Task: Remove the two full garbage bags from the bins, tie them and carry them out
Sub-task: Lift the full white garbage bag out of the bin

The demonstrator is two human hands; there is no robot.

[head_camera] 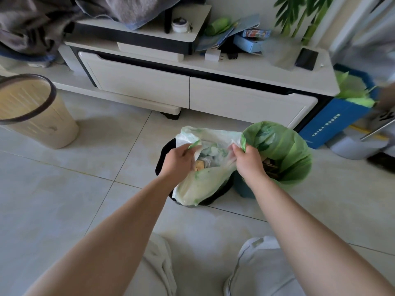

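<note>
Both hands grip the rim of a pale white-green garbage bag [205,180] sitting in a black bin [222,192]: left hand [181,160] on its left edge, right hand [249,161] on its right. Just right stands a green-lined bin [284,150]. Far left, a beige bin [34,112].
</note>
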